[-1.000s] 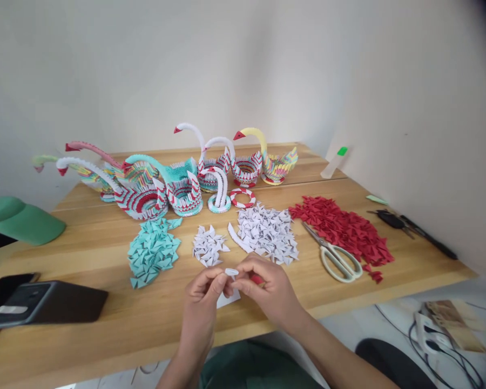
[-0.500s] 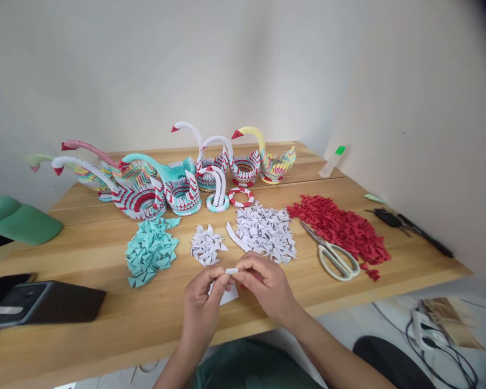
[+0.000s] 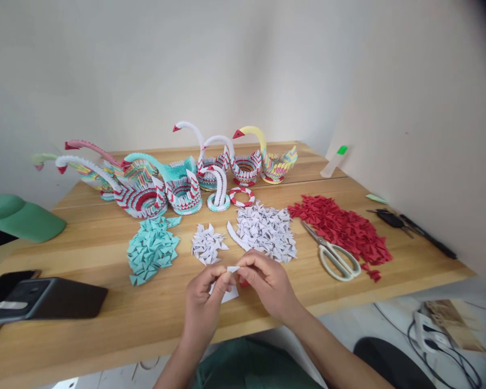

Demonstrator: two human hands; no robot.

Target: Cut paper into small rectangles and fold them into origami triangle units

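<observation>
While left grip (image 3: 204,296) faces right grip (image 3: 270,283), a paper piece (image 3: 232,268) bridges them.

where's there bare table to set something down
Bare tabletop shows between the black box and the left hand, and another patch between the green cap and teal pile. It's crowded back left, where paper swans bunch, and where the scissors lie against the red pile.
</observation>
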